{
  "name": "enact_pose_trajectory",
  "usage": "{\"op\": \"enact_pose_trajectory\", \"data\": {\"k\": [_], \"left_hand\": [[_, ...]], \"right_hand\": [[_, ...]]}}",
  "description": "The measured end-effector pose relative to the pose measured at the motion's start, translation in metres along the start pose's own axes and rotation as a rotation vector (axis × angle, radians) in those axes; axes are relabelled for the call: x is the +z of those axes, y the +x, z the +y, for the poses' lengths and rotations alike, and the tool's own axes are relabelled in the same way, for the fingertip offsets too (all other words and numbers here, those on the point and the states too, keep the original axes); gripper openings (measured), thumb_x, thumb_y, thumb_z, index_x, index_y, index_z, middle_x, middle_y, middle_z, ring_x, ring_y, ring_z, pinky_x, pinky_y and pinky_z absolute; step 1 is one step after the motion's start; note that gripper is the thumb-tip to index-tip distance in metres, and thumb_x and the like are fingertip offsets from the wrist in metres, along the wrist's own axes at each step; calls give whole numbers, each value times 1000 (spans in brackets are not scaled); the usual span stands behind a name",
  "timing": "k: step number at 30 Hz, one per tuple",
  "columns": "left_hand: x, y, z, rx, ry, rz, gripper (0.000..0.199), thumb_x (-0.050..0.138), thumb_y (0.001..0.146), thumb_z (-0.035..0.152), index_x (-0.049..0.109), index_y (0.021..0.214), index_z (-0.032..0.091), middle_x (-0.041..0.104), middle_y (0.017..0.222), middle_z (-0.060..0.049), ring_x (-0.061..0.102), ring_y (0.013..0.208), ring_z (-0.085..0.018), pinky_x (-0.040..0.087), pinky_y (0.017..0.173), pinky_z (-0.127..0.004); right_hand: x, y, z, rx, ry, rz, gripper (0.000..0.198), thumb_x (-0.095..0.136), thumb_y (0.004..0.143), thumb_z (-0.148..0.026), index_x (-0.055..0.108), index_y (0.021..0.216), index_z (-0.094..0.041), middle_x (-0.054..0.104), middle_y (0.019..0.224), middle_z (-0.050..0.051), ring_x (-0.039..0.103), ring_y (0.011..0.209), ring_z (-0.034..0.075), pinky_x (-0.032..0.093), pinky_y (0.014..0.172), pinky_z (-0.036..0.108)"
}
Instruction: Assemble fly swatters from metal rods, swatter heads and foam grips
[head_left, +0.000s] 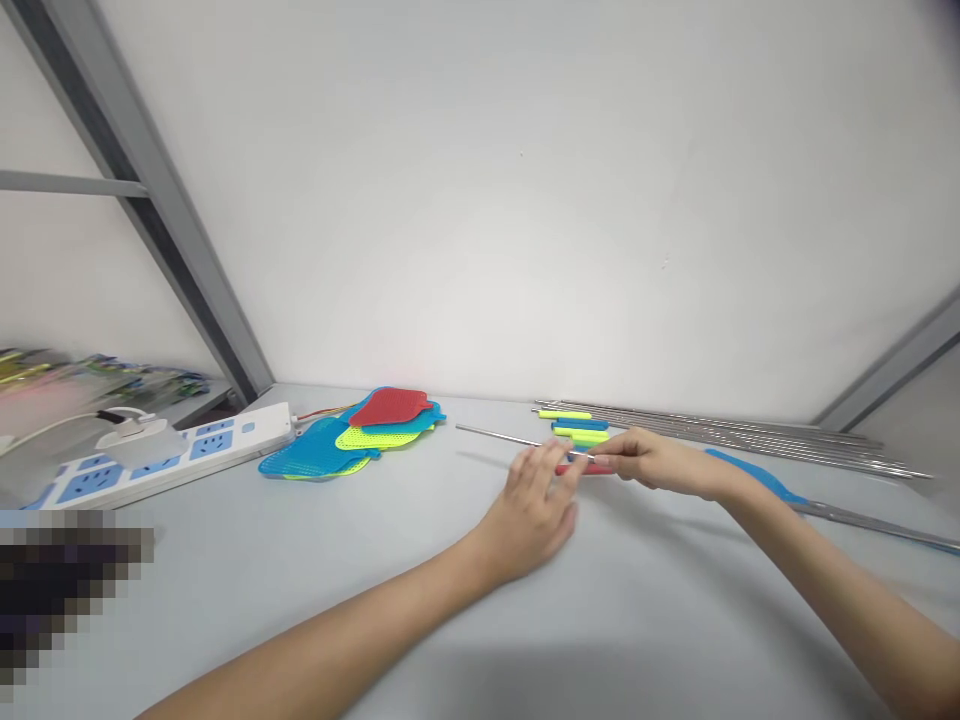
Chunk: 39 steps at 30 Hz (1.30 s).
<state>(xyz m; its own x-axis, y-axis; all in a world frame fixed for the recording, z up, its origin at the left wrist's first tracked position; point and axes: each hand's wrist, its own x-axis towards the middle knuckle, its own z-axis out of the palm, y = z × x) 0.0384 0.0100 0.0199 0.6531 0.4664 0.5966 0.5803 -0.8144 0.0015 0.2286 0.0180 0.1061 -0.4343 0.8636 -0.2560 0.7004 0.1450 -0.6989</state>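
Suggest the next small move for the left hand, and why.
I'd probably close the left hand on the red handle: its blurred fingers are right by that handle, while the right hand seems to pinch one end of the metal rod. Whether the left fingertips touch the handle is unclear.

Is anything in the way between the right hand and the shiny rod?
Nothing visible is in the way. The right hand has its fingers at the rod's right end. The left hand hides part of the rod in this view, but it isn't between those fingers and that end.
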Motion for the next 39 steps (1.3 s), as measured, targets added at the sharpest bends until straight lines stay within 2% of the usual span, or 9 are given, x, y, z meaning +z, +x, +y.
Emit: {"op": "enact_pose_trajectory", "data": {"k": [2, 4, 6, 8, 10, 15, 20, 29, 39], "left_hand": [[-1, 4, -7, -120, 56, 12, 43, 33, 84, 27, 29, 124, 11, 32, 127, -15, 23, 120, -27, 19, 95, -44], [-4, 7, -17, -174, 68, -41, 36, 30, 86, 28, 34, 119, 12, 42, 120, -12, 32, 114, -24, 21, 94, -43], [-8, 10, -28, -99, 31, -199, 27, 26, 88, 23, 44, 106, 15, 54, 101, -7, 45, 97, -18, 29, 88, -36], [-12, 10, -37, -56, 14, -258, 22, 27, 88, 17, 49, 92, 18, 57, 83, 0, 50, 80, -13, 35, 76, -28], [-14, 8, -41, -40, 18, -289, 20, 29, 87, 16, 49, 85, 18, 57, 77, 1, 50, 72, -13, 36, 68, -26], [-18, -12, -34, -23, 28, -358, 14, 33, 86, 19, 46, 84, 18, 57, 74, 1, 51, 65, -14, 33, 54, -25], [-21, -27, -22, -53, 43, -496, 15, 30, 86, 21, 42, 77, 19, 57, 69, 3, 52, 58, -13, 26, 46, -24], [-19, -26, -21, -80, -2, -566, 18, 26, 87, 22, 39, 75, 20, 58, 70, 3, 54, 57, -13, 26, 45, -24], [-21, -31, -23, -24, 12, -577, 8, 39, 76, 14, 40, 71, 19, 57, 63, 3, 53, 52, -13, 26, 43, -23]], "right_hand": [[3, 3, 0, 28, 34, -93, 35, 41, 76, -47, 56, 73, -16, 29, 56, -3, 23, 45, 6, 18, 39, 20], [5, 5, 0, 43, 55, -137, 34, 41, 77, -46, 56, 77, -16, 27, 57, -4, 22, 46, 6, 16, 39, 20], [7, 7, 0, 58, 81, -159, 33, 40, 77, -46, 57, 84, -18, 27, 58, -4, 21, 45, 6, 14, 39, 20], [9, 9, 2, 78, 119, -189, 35, 39, 78, -47, 56, 88, -19, 25, 57, -4, 20, 44, 6, 13, 38, 20], [13, 11, 3, 102, 157, -225, 34, 37, 78, -47, 55, 88, -20, 24, 55, -5, 19, 43, 6, 12, 38, 20], [25, 15, 10, 137, 248, -376, 30, 40, 78, -44, 51, 74, -17, 29, 57, -4, 23, 44, 5, 15, 39, 20], [39, 20, 18, 130, 326, -553, 31, 38, 79, -44, 45, 69, -16, 24, 48, -7, 19, 40, 5, 13, 37, 20], [50, 20, 23, 114, 210, -478, 37, 33, 79, -49, 45, 70, -16, 26, 47, -6, 21, 42, 6, 18, 39, 19], [58, 18, 22, 138, 356, -539, 35, 34, 81, -47, 45, 69, -15, 27, 46, -6, 20, 39, 5, 16, 36, 19]]}}
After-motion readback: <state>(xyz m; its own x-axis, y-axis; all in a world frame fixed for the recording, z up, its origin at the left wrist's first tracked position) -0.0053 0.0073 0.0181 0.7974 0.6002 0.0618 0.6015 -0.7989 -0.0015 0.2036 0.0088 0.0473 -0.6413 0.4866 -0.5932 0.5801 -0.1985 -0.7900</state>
